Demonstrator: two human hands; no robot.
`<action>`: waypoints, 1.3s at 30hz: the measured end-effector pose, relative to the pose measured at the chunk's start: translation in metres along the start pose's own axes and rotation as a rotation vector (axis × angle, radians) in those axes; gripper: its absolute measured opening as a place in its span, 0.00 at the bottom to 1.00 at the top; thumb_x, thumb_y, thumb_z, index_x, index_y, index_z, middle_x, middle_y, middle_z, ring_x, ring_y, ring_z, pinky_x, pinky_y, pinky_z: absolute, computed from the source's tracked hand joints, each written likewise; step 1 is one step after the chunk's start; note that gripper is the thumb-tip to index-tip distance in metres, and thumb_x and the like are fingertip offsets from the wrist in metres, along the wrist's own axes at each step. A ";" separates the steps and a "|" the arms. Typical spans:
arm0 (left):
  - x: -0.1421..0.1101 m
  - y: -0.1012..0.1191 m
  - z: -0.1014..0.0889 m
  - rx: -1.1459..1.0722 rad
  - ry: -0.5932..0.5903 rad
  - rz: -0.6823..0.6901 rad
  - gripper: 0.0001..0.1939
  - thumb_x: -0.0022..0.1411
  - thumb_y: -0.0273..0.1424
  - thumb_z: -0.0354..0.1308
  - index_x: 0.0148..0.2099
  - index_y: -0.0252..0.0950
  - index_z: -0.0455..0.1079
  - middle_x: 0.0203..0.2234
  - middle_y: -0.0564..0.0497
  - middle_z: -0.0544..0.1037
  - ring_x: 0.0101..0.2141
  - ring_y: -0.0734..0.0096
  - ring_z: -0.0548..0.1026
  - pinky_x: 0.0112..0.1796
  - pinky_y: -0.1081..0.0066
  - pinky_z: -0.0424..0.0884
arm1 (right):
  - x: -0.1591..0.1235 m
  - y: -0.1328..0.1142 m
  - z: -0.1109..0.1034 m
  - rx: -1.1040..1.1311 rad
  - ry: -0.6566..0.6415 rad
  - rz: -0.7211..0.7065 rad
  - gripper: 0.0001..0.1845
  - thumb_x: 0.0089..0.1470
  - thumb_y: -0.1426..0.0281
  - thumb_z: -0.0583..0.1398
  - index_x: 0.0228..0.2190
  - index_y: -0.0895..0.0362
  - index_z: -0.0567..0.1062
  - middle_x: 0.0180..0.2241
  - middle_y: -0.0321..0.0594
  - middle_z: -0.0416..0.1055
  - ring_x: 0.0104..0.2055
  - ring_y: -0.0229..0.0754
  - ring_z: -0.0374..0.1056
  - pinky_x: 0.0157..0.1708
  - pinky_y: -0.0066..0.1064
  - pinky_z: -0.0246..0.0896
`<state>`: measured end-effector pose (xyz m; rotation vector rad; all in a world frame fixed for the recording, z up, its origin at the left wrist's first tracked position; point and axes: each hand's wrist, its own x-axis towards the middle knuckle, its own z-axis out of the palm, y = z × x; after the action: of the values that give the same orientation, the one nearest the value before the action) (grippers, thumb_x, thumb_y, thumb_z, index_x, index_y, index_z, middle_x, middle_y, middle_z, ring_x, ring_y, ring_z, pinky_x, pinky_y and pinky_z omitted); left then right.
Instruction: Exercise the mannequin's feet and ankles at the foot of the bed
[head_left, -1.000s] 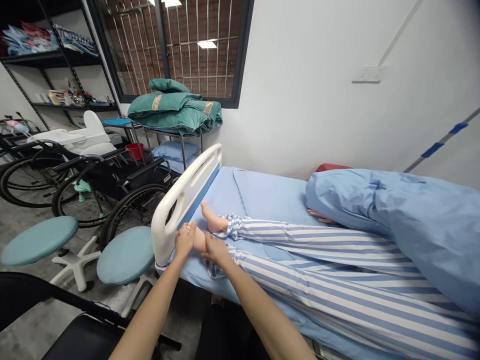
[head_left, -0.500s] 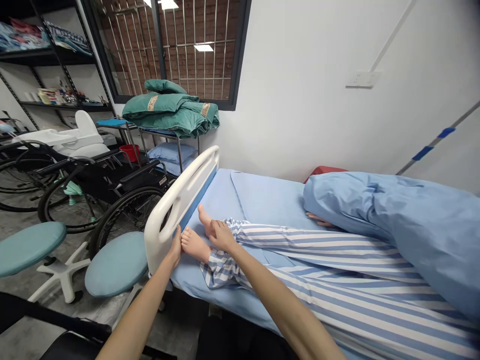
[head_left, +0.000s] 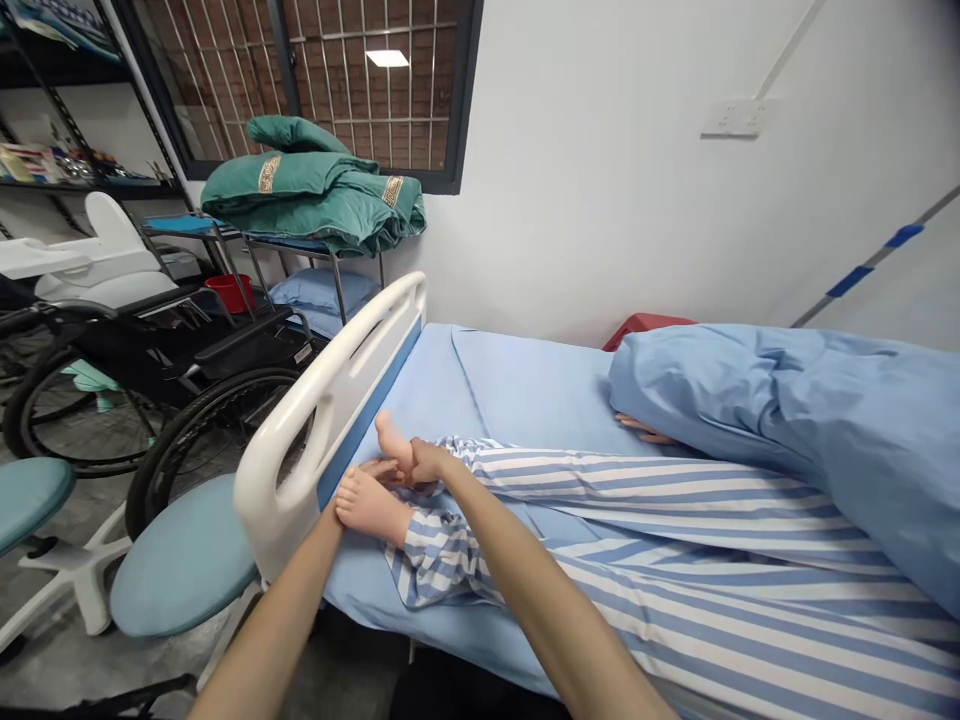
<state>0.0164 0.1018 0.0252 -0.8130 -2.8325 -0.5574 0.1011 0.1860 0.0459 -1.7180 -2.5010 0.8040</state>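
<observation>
Far foot (head_left: 393,443) lies between both hands on the blue sheet (head_left: 517,385), near the white footboard (head_left: 341,388). Right hand (head_left: 427,462) curled closed round its ankle. Left hand (head_left: 381,470) behind near foot (head_left: 373,507), fingers part-extended by far foot's underside; can't tell if gripping. Far foot: bare, toes up, blue-white striped cuff (head_left: 459,450). Wheelchair label (head_left: 302,353) too small to read.

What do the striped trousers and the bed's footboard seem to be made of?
Striped trousers: matte fabric, perhaps cotton or a blend, judging by the soft, bunched creases. Footboard: probably moulded plastic, smooth with a slight sheen, given its rounded edges.
</observation>
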 end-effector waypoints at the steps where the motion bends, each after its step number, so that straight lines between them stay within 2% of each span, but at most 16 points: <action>1: 0.000 0.002 0.003 -0.003 0.030 0.009 0.28 0.65 0.25 0.21 0.46 0.28 0.63 0.37 0.37 0.67 0.39 0.55 0.68 0.36 0.60 0.64 | 0.002 0.000 -0.001 0.028 -0.069 -0.008 0.30 0.33 0.62 0.69 0.40 0.58 0.71 0.32 0.38 0.73 0.32 0.40 0.69 0.31 0.27 0.62; 3: 0.001 0.002 0.008 0.005 0.072 0.010 0.28 0.65 0.25 0.21 0.44 0.28 0.64 0.35 0.38 0.67 0.37 0.56 0.68 0.35 0.60 0.64 | 0.004 0.000 -0.002 0.063 -0.137 -0.016 0.28 0.32 0.60 0.69 0.38 0.57 0.72 0.33 0.39 0.73 0.32 0.41 0.69 0.30 0.28 0.63; 7: 0.004 0.002 0.013 0.029 0.095 -0.014 0.27 0.65 0.24 0.22 0.45 0.29 0.64 0.36 0.37 0.67 0.37 0.55 0.67 0.35 0.60 0.62 | 0.003 -0.003 -0.005 0.042 -0.139 -0.006 0.25 0.31 0.61 0.68 0.35 0.57 0.71 0.34 0.39 0.73 0.35 0.43 0.70 0.35 0.31 0.64; 11: 0.004 0.004 0.015 0.007 0.100 -0.034 0.27 0.64 0.24 0.22 0.45 0.30 0.64 0.35 0.38 0.67 0.37 0.55 0.65 0.33 0.61 0.59 | 0.003 -0.003 -0.003 -0.007 -0.095 0.022 0.32 0.30 0.63 0.69 0.40 0.58 0.67 0.39 0.43 0.71 0.42 0.47 0.70 0.41 0.34 0.63; 13: 0.004 0.005 0.017 -0.029 0.144 -0.065 0.26 0.65 0.24 0.23 0.43 0.31 0.64 0.33 0.40 0.66 0.36 0.55 0.65 0.32 0.62 0.57 | 0.005 -0.001 0.000 -0.028 -0.078 0.031 0.34 0.32 0.62 0.69 0.42 0.58 0.65 0.41 0.45 0.70 0.45 0.49 0.69 0.43 0.35 0.63; 16: 0.005 0.007 0.019 -0.058 0.242 -0.108 0.25 0.66 0.24 0.23 0.39 0.32 0.64 0.31 0.43 0.65 0.34 0.57 0.64 0.31 0.63 0.54 | 0.010 0.004 0.008 -0.043 -0.052 0.025 0.30 0.38 0.60 0.65 0.42 0.58 0.64 0.44 0.47 0.69 0.48 0.50 0.67 0.47 0.39 0.60; 20: 0.005 0.008 0.020 0.013 0.310 -0.084 0.23 0.68 0.24 0.26 0.37 0.33 0.62 0.29 0.46 0.63 0.32 0.61 0.63 0.30 0.65 0.50 | 0.010 0.007 0.016 -0.061 0.005 -0.003 0.26 0.42 0.61 0.62 0.42 0.58 0.63 0.46 0.47 0.68 0.50 0.51 0.66 0.51 0.43 0.57; 29: 0.003 0.007 0.014 0.088 0.293 -0.066 0.21 0.69 0.23 0.26 0.38 0.32 0.61 0.30 0.46 0.62 0.32 0.63 0.61 0.30 0.65 0.47 | -0.003 -0.002 0.012 -0.110 0.042 0.008 0.26 0.46 0.62 0.62 0.45 0.59 0.63 0.48 0.50 0.66 0.53 0.51 0.63 0.51 0.41 0.55; 39: 0.002 0.004 0.016 -0.049 0.288 -0.036 0.21 0.69 0.24 0.25 0.38 0.32 0.60 0.29 0.46 0.61 0.33 0.62 0.60 0.30 0.65 0.46 | -0.003 0.002 0.019 -0.151 0.091 -0.020 0.25 0.48 0.64 0.61 0.46 0.60 0.62 0.47 0.49 0.66 0.52 0.51 0.62 0.51 0.42 0.54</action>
<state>0.0161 0.1119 0.0123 -0.6331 -2.5832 -0.6908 0.0983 0.1763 0.0292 -1.7263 -2.5728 0.5341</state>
